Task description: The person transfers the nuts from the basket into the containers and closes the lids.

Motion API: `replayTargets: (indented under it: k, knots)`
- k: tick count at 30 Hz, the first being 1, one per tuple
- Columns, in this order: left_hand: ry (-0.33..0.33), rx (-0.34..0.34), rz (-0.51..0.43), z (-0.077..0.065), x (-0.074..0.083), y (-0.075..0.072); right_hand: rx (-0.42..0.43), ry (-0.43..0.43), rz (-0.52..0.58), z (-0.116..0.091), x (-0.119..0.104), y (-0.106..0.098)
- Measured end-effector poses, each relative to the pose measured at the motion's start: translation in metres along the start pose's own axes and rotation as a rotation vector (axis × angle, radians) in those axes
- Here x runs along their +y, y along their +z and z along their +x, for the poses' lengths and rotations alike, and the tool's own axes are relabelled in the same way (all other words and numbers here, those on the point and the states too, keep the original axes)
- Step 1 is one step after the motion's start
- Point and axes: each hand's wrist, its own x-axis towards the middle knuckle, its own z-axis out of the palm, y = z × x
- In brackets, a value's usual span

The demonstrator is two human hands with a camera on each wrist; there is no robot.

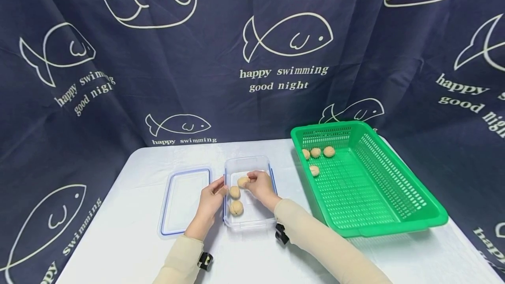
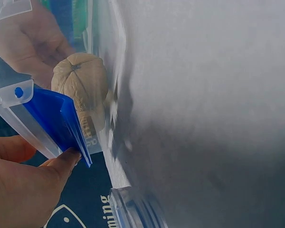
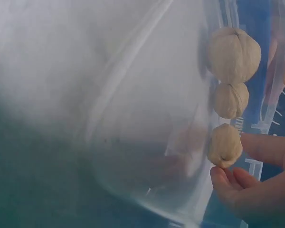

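A clear plastic food container (image 1: 252, 223) with blue latches stands mid-table, several walnuts inside. My right hand (image 1: 262, 186) reaches over its right side and pinches a walnut (image 3: 224, 145) between thumb and fingertips, low inside the container. Two more walnuts, one in the middle (image 1: 234, 192) and one nearer the front (image 1: 236, 208), line up with it along the left wall. On the container's outer left side, my left hand (image 1: 210, 201) grips the edge by a blue latch (image 2: 57, 118), the thumb on the latch in the left wrist view.
Left of the container lies its clear lid (image 1: 186, 203) with a blue seal, flat on the white-covered table (image 1: 118, 231). A large green basket (image 1: 367, 187) stands on the right, with several walnuts (image 1: 329, 151) near its far left corner. Behind hangs a dark blue printed cloth (image 1: 221, 78).
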Motion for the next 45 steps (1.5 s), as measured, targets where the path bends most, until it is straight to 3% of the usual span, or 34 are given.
replayTargets:
  k: [8, 19, 29, 35, 45]
  knots:
    - [0.008, 0.003, 0.008, 0.0, -0.001, -0.001, -0.018, -0.1, 0.001, 0.003, -0.013, -0.013]
    - [0.009, 0.008, 0.005, 0.001, -0.001, -0.002, -0.023, -0.089, 0.098, 0.02, -0.053, -0.034]
    - [0.004, 0.022, 0.021, 0.001, -0.002, -0.002, -0.016, -0.147, 0.179, 0.04, -0.075, -0.07]
    - [0.003, 0.018, 0.018, 0.0, -0.002, -0.002, -0.018, -0.137, 0.243, 0.047, -0.074, -0.1]
    - [0.005, 0.013, 0.019, 0.001, -0.004, -0.001, 0.039, -0.115, 0.281, 0.058, -0.05, -0.155]
